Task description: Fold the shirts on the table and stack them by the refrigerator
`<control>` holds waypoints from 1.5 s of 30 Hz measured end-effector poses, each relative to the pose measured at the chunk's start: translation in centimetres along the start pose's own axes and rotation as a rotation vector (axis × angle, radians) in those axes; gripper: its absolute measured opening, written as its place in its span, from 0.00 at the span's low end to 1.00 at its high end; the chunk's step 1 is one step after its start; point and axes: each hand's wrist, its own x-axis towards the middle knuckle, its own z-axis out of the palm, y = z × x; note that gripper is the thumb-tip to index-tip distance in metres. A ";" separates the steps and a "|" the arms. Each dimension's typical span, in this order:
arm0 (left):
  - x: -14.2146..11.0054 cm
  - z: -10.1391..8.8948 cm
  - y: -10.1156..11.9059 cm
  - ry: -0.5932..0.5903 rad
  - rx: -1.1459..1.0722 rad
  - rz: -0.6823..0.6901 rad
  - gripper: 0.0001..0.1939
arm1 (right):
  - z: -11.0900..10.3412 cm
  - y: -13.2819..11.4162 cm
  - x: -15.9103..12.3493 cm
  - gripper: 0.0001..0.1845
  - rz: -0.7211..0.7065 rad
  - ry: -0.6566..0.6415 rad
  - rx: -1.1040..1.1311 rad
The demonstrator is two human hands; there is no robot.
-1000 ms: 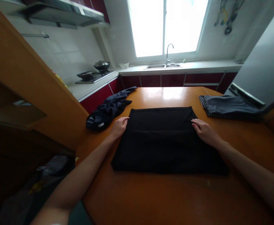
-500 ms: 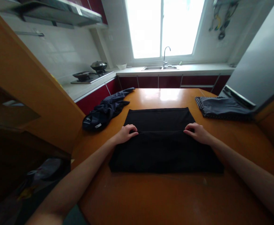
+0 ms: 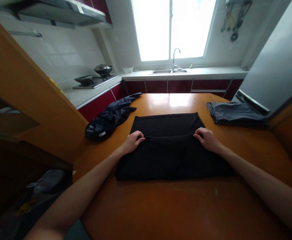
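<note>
While daylight comes through the window [image 3: 151, 30] of a pale kitchen, a glossy orange-brown wooden table [image 3: 161, 210] fills the foreground, with crumpled dark clothing [image 3: 111, 116] at its left and folded grey clothes [image 3: 236, 112] at its right. Between them lies the plain black cloth [image 3: 171, 160], a raised edge crossing it. Its long axis runs left to right; its narrower side faces the window. The left hand [image 3: 133, 141] and right hand [image 3: 207, 138] each pinch that edge between thumb and curled fingers.
</note>
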 end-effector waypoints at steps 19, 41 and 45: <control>-2.7 0.7 7.7 -0.171 0.335 0.361 0.31 | 0.0 -8.7 -2.3 0.27 -0.217 -0.064 -0.130; -1.7 0.5 5.5 -0.256 0.275 0.043 0.32 | -0.6 -4.9 -2.6 0.32 0.139 -0.052 -0.318; -4.0 2.4 10.9 -0.221 0.294 0.301 0.31 | 1.2 -12.1 -4.7 0.35 -0.165 -0.094 -0.205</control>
